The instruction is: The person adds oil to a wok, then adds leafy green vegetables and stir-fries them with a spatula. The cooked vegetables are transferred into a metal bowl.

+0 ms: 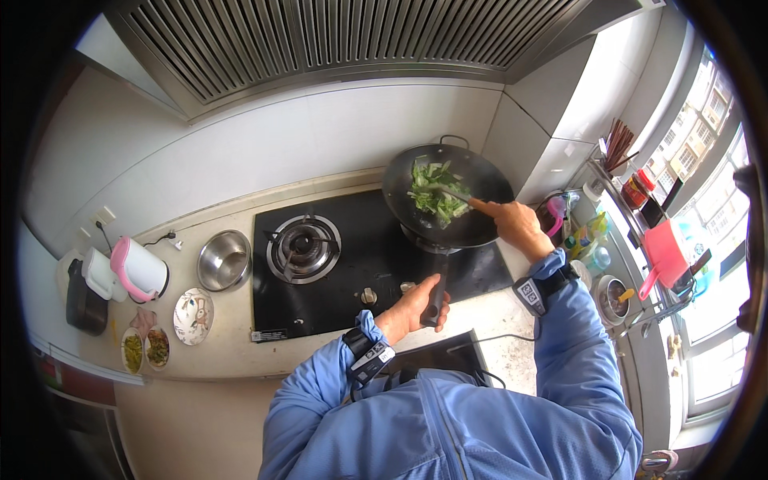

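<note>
A dark wok (pixel 492 192) sits over the right burner of a black glass gas hob (pixel 360 240). Chopped green leafy vegetables (pixel 433 186) lie heaped in it. My left hand (pixel 417 305) grips the wok's long black handle (pixel 440 294) near its end. In my right hand (pixel 521 227) is a spatula with a wooden handle (pixel 480 205); its metal part reaches into the greens, which cover the tip. The left burner (pixel 303 247) has no pan on it and shows no flame. Whether the right burner is lit is hidden under the wok.
Left of the hob stand a steel bowl (pixel 224 260), a patterned plate (pixel 194 317), and two small dishes of chopped food (pixel 132 351). A pink-and-white appliance (pixel 139 270) stands behind them. A range hood (pixel 336 42) overhangs the hob. On the right, a rack holds a pink pan (pixel 666 249).
</note>
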`<state>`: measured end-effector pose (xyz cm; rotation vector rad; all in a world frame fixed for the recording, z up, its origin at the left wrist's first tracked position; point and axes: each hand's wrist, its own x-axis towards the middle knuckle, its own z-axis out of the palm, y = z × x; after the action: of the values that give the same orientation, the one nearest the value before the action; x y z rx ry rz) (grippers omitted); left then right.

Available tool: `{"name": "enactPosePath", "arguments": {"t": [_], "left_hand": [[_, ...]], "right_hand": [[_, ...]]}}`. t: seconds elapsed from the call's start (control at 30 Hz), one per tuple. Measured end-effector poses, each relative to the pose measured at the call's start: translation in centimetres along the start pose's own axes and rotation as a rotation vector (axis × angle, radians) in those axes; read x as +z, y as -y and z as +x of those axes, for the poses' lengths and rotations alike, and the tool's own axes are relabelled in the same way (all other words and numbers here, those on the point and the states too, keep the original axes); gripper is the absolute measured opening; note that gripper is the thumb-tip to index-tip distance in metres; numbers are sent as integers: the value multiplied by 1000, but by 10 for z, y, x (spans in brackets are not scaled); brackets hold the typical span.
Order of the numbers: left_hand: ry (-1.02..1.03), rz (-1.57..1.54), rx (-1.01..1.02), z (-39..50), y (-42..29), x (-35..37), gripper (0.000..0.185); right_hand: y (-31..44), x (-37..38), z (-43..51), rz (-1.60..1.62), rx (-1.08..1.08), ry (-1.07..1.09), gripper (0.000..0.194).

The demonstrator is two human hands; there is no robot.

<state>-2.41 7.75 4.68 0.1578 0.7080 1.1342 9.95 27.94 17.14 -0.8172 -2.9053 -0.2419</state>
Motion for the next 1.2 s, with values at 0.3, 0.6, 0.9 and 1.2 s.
{"name": "enactPosePath", "arguments": {"t": [0.3, 0.6, 0.9, 1.2], "left_hand": [[-26, -6, -12, 0, 1, 0, 52], [-12, -6, -4, 5, 3, -4, 53], [22, -24, -15, 4, 3, -5, 53], [43, -35, 0, 3, 3, -5, 52]], "right_hand": [[4, 48, 43, -26, 146, -128, 56], [-17, 46, 30, -89, 55, -66, 66], [-28, 79, 24, -100, 113, -12, 65], [-22, -25, -39, -155, 78, 66, 59]]}}
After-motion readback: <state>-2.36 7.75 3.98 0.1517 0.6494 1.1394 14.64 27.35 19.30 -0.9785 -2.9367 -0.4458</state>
